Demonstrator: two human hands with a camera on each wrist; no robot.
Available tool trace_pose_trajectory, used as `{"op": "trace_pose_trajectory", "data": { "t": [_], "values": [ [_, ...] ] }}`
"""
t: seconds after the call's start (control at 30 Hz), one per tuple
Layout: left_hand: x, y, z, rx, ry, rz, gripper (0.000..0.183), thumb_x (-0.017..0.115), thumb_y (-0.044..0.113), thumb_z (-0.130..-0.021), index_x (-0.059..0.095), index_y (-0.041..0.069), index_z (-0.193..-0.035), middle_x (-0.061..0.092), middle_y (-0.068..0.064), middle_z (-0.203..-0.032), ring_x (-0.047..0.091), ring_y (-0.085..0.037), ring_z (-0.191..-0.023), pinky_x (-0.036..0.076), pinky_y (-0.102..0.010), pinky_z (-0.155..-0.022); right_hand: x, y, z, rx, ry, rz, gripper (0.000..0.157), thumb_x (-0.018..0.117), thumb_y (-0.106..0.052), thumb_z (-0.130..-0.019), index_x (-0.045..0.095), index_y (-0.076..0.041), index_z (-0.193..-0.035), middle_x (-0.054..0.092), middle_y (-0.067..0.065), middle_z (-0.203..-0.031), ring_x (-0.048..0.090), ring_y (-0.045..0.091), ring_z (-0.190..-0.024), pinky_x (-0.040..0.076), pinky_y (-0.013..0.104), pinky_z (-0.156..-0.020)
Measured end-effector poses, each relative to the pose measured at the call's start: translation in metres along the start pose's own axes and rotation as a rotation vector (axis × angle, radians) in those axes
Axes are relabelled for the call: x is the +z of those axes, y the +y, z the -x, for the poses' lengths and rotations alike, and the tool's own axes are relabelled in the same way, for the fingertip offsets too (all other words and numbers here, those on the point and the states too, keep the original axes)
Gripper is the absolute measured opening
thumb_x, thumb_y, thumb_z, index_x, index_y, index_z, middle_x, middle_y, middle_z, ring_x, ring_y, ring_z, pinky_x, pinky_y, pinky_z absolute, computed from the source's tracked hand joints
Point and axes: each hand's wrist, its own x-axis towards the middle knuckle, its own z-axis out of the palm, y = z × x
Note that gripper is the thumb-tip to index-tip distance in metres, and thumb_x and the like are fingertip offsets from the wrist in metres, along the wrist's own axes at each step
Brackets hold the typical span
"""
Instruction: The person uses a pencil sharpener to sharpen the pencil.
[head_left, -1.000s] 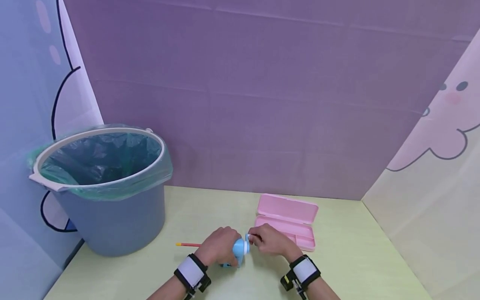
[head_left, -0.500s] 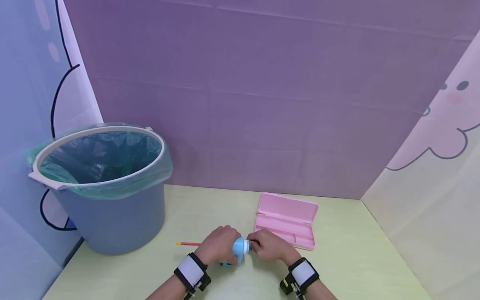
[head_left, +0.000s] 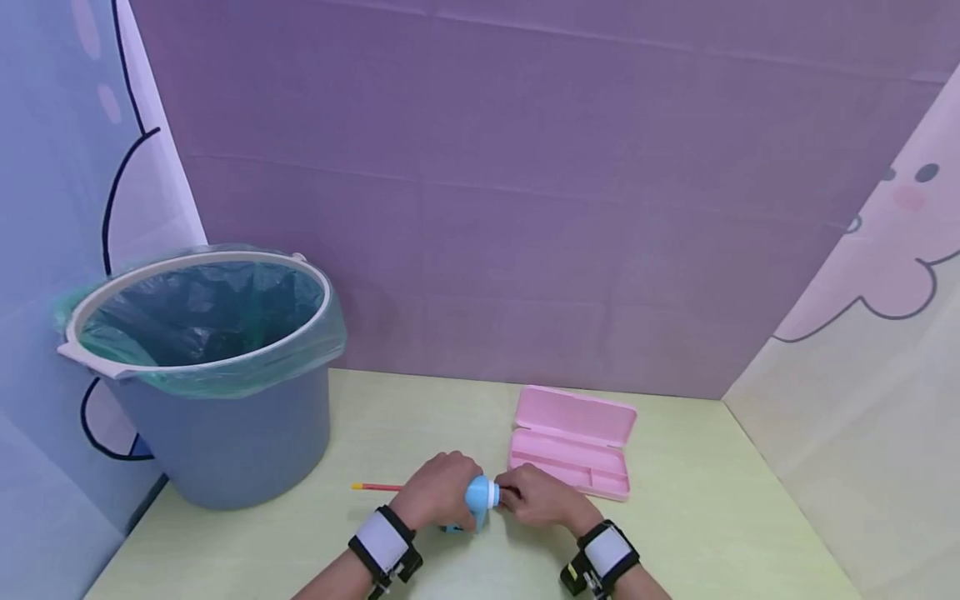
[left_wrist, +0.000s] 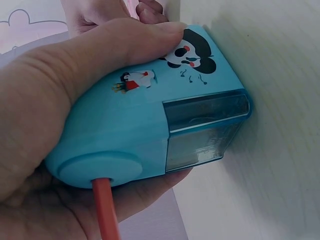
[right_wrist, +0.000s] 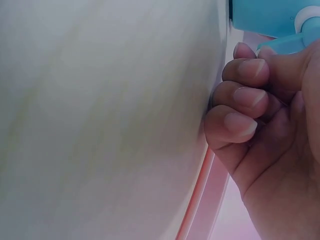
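A light blue crank pencil sharpener (left_wrist: 135, 115) with a cartoon print and a clear shavings drawer is gripped by my left hand (head_left: 438, 492); in the left wrist view the thumb lies across its printed side. A red pencil (left_wrist: 106, 210) is in the sharpener's round hole, its yellow end pointing left in the head view. On the opposite side, my right hand (head_left: 543, 497) pinches the crank (right_wrist: 287, 44) with curled fingers. The crank's knob is hidden behind the fingers.
An open pink pencil case (head_left: 573, 458) lies just behind my right hand on the pale table (head_left: 720, 500). To the left stands a large blue-grey bin (head_left: 232, 450) with a green liner bag. A purple backdrop (head_left: 480, 208) closes off the back.
The crank has turned, and my right hand has moved slightly down with it from its higher position a second ago. The left hand, sharpener and pencil have stayed in place.
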Motion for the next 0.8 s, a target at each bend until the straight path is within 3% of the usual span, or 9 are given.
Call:
{"op": "trace_pose_trajectory", "data": {
  "t": [0.33, 0.8],
  "values": [
    [-0.002, 0.002, -0.001, -0.028, -0.012, 0.017, 0.034, 0.092, 0.026, -0.057, 0.065, 0.018, -0.077, 0.055, 0.011, -0.071, 0.049, -0.009, -0.066, 0.044, -0.027, -0.062, -0.001, -0.003, 0.003, 0.013, -0.043, -0.004, 0.024, 0.051, -0.007, -0.096, 0.062, -0.011, -0.075, 0.044, -0.016, -0.061, 0.036, -0.004, -0.052, 0.03, 0.013, -0.049],
    [-0.001, 0.003, -0.001, -0.071, -0.019, 0.02, 0.036, 0.092, 0.027, -0.057, 0.066, 0.018, -0.08, 0.055, 0.008, -0.075, 0.05, -0.012, -0.069, 0.045, -0.028, -0.064, 0.004, -0.014, 0.01, -0.001, -0.03, 0.099, 0.024, 0.054, -0.011, -0.096, 0.063, -0.015, -0.073, 0.048, -0.017, -0.063, 0.037, -0.006, -0.052, 0.031, 0.011, -0.049]
  ]
}}
